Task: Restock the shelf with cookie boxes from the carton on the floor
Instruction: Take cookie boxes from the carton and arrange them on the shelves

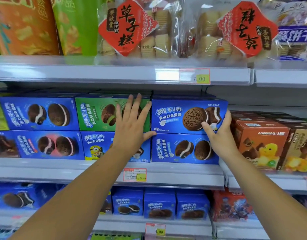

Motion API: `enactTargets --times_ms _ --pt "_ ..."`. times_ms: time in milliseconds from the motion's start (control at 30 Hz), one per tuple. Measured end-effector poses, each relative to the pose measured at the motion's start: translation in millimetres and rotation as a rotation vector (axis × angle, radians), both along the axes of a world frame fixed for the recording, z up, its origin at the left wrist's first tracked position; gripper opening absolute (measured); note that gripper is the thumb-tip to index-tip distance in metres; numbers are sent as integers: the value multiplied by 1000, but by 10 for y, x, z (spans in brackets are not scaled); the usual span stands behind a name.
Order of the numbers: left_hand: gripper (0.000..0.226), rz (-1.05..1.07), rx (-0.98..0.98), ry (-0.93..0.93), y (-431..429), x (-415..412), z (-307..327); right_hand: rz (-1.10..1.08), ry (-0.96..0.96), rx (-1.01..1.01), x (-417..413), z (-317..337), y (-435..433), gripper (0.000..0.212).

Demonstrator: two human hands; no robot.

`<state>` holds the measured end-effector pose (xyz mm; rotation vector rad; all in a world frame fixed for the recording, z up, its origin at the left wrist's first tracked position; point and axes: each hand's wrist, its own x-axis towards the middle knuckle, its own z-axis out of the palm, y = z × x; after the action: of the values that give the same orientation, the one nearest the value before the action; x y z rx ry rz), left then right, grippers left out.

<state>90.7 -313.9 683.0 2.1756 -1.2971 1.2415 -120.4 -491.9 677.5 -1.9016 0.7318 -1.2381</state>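
Shelves (pixel 97 168) packed; right hand (pixel 218 130) grips the top blue box (pixel 175 115), left hand (pixel 132 122) lies flat, fingers spread, on the green box (pixel 95 113).

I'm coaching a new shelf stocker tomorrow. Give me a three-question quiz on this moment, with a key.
1. True or false: the right hand grips the upper blue cookie box at its lower right corner.
2. Multiple choice: the spread fingers of the left hand lie flat against A) the green cookie box, B) a price tag, C) an orange box.
3. Fill in: the upper blue cookie box rests on a lower box coloured ____.

Key: 1 true; 2 A; 3 blue.
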Motion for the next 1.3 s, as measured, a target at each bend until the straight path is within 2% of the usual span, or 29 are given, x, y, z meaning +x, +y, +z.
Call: enactTargets --times_ms 200,333,400,533,633,800,900,1000,1100,1200,1300 --pt "104 -30 21 20 53 -45 21 -29 15 -49 -37 -29 20 90" --pt "96 -140 -13 65 247 -54 -27 -214 77 -164 -121 -53 275 88" --pt "88 -205 -13 62 423 -44 -162 -274 26 -255 -149 -115 552 79" --pt "58 -378 -45 61 1001 112 -745 -189 -231 -286 -37 -427 1250 53" --pt "40 -431 -27 178 1644 348 -1529 -85 -253 -216 214 -899 1897 47" --pt "37 -360 226 450 2857 863 -2987 35 -21 -2 807 -2133 2994 46" --pt "40 -262 366 636 3542 1093 -3821 43 168 129 1096 -2994 3519 30" --pt "49 -126 463 912 4126 1094 -4635 95 456 254 1237 -3944 3926 30" --pt "62 82 547 1287 4539 976 -5430 196 819 344 1358 -4974 4251 37" --pt "67 213 580 1473 4799 858 -6264 345 1234 366 1453 -5969 4507 50" --pt "73 308 622 1554 4994 826 -7147 501 1462 357 1600 -6914 4679 56"
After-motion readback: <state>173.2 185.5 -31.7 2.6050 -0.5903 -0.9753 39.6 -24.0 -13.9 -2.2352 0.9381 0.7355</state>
